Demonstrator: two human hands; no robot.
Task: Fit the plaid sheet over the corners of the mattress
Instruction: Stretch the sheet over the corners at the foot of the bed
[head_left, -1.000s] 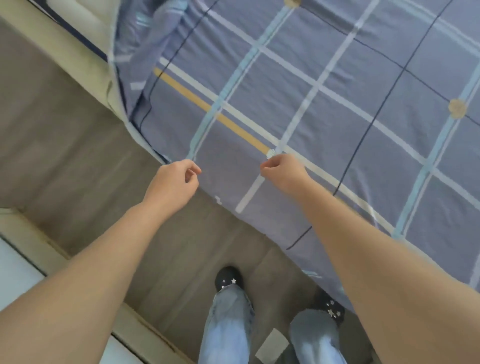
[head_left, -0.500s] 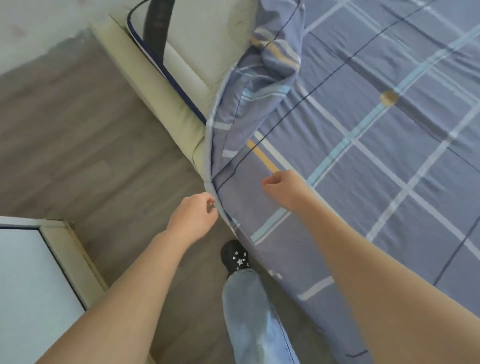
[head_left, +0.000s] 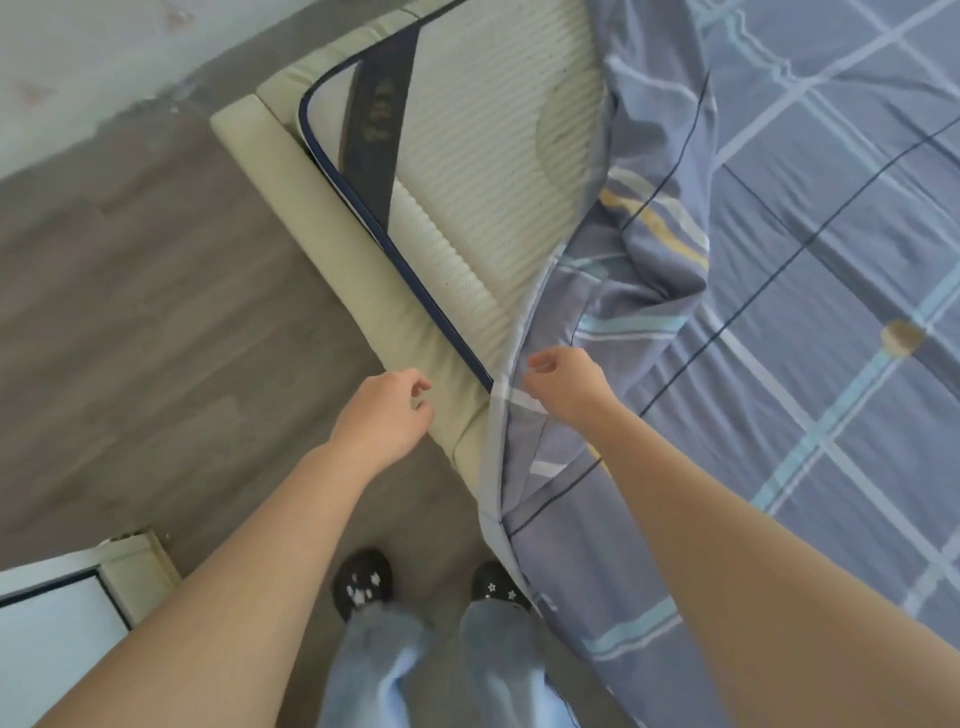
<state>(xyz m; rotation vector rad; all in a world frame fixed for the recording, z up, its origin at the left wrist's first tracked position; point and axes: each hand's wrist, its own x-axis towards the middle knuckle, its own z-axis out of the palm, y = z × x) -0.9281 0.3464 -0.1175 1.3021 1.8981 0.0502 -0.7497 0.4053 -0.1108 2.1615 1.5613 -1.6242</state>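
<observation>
**Sheet edge pinched, mattress corner bare**

Pinching the sheet's pale hem at centre frame, the right hand has its fingers curled closed on the fabric, just where the cloth drops off the side of the mattress. Left hand, a little to the left and apart from the cloth, hangs loosely curled with fingers half bent and holds nothing; it sits over the cream bed frame.

Blue-grey plaid with white, light-blue and yellow stripes, the sheet covers the right half of the frame and hangs over the bed's near side down toward the lower centre. Its upper left part is bunched into a fold near the top centre, leaving the mattress corner uncovered. That exposed corner, in the upper centre, is ribbed white with dark-blue piping along its edge and a dark band across it.

Beyond the frame, grey wood-look floor fills the left side. At the bottom centre stand two dark shoes with small star marks, under light-blue jeans; the right shoe is just beside the hanging sheet. A white panel with a pale border occupies the lower left corner, and a light wall runs across the upper left.
</observation>
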